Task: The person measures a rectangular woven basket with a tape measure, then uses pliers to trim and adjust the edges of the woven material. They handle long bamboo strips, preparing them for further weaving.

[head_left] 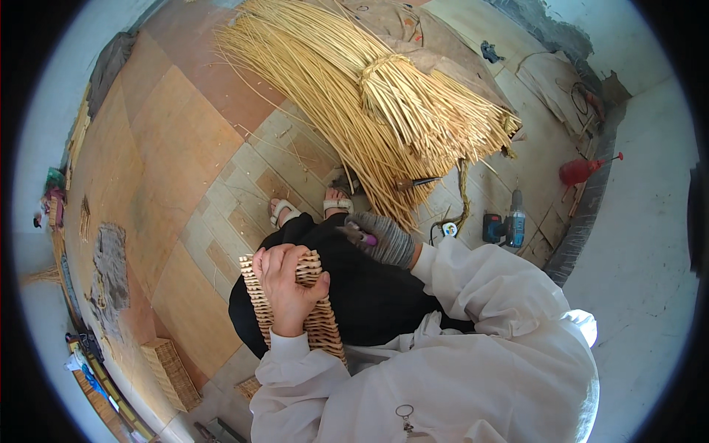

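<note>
A small woven wicker basket (321, 325) rests tilted on my lap, over black cloth. My bare left hand (286, 284) is closed over its upper edge, with the thumb on the right side and the fingers across the top. To the right of the basket, above my right thigh, is my right hand (390, 240) in a grey knit glove. Its fingers are closed around a small tool with a purple grip (369, 240); the rest of this tool is mostly hidden by the glove and hard to make out against the black cloth.
A large bundle of straw-coloured wicker rods (384, 103) lies ahead, with a pointed dark tool (417, 181) on it. At right are a cordless drill (515, 221), a tape measure (449, 229) and a red oil can (580, 171). Another wicker basket (171, 373) stands at lower left.
</note>
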Motion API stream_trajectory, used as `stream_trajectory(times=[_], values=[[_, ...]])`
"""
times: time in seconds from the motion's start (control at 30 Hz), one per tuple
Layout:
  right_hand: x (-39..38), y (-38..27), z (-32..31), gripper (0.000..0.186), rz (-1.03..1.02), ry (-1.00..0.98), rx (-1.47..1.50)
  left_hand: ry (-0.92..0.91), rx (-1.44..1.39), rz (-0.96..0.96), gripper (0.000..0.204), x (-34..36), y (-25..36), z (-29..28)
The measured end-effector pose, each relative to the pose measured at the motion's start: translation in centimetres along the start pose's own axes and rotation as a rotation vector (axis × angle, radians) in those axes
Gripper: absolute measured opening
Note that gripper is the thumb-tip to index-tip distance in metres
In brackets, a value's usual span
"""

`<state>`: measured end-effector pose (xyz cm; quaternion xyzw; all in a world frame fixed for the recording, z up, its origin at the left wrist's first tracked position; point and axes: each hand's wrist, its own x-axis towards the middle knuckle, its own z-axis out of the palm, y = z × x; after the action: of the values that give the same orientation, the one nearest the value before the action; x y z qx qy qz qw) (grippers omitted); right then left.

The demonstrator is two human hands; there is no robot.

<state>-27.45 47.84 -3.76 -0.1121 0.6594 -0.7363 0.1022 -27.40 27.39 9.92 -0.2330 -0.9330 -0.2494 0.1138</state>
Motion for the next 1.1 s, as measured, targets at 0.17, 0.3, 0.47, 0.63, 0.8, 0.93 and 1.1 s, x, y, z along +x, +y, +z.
stream_trajectory(times=[0.17,0.3,0.47,0.63,0.8,0.93,1.1], values=[[-1.3,-4.6,0.2,0.04,-0.172,0.03,-0.658,-0.003,-0.005,-0.015,0.043,-0.1,0.2,-0.3],[-2.8,-7.3,1.4,0.035,0.041,0.065,-0.758,-0.003,-0.002,-0.012,0.043,0.0,0.2,-0.2],[-3.6,-8.3,2.6,0.031,0.187,0.004,-0.689,0.002,-0.009,-0.004,0.043,0.1,0.4,-0.4],[-3.6,-8.2,2.4,0.031,0.241,-0.032,-0.828,-0.013,-0.012,-0.011,0.044,0.0,0.4,-0.4],[-3.2,-9.4,0.1,0.027,0.239,0.061,-0.963,-0.084,-0.007,-0.027,0.053,-0.9,-0.1,-0.6],[-4.8,-11.3,1.0,0.028,0.211,0.191,-0.803,-0.06,0.035,-0.042,0.086,-0.7,0.8,-1.7],[-9.8,-12.8,3.5,0.034,0.479,-0.236,0.17,0.197,-0.081,-0.481,0.078,-5.4,-2.1,-7.1]])
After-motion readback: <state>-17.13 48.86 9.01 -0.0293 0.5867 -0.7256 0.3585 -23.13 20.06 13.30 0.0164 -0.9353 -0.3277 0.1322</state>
